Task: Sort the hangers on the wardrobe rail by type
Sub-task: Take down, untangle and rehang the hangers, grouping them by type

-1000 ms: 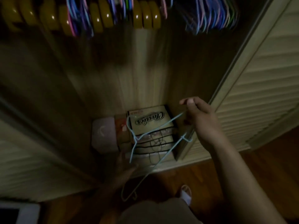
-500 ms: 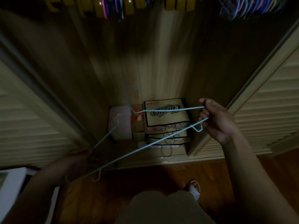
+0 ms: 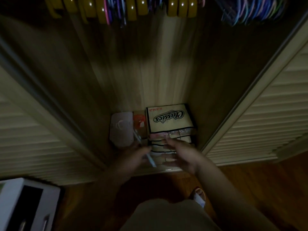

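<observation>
Left hand (image 3: 133, 157): fingers curling round a pale blue wire hanger (image 3: 150, 160) — holding it low, likely for carrying back up to its type.
Right hand (image 3: 181, 154): reaching in beside the left, fingers spread, gripping nothing.
Rail hangers: yellow hangers (image 3: 138, 7) and coloured wire hangers (image 3: 250, 12) hanging mixed overhead, sorting looking unfinished.
Writing: "Classics" showing on the box (image 3: 170, 119) on the wardrobe floor — red lettering above, too blurred for reading.

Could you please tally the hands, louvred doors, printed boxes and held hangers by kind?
Hands: 2, left hand, right hand
Louvred doors: 2, left door, right door
Printed Classics box: 1
Held pale-blue hanger: 1
Total: 6
</observation>
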The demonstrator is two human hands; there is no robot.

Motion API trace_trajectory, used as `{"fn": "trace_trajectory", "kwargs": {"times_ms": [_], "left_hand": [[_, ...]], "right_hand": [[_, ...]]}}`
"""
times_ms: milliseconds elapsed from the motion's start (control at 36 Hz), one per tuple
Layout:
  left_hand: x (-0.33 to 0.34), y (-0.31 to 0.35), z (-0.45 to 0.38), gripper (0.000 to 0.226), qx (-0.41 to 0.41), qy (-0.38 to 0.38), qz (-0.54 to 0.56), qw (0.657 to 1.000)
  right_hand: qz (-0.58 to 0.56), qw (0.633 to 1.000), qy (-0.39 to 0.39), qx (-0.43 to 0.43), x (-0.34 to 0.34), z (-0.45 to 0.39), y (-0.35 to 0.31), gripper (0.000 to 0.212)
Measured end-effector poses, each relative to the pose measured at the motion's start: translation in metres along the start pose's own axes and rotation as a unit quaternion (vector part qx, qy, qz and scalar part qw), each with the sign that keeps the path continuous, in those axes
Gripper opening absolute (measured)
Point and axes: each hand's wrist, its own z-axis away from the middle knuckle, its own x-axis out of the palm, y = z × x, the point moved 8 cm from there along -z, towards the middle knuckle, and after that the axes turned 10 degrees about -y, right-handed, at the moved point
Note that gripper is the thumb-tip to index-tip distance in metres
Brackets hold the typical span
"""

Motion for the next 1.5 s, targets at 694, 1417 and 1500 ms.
{"fn": "trace_trajectory", "kwargs": {"times_ms": [694, 1417, 1500], "left_hand": [[0.039, 0.41, 0.157, 0.036, 0.567, 0.268, -0.501, 0.596], [-0.007, 0.575, 0.192, 0.082, 0.428, 0.511, -0.622, 0.41], [-0.008, 0.575, 0.191, 0.084, 0.425, 0.507, -0.628, 0.41]], "right_hand": [[0.223, 0.864, 0.348, -0.287, -0.086, 0.155, -0.221, 0.012], [0.586, 0.581, 0.512, -0.239, -0.035, 0.205, -0.384, 0.059], [0.595, 0.545, 0.525, -0.272, -0.027, 0.207, -0.411, 0.066]]}}
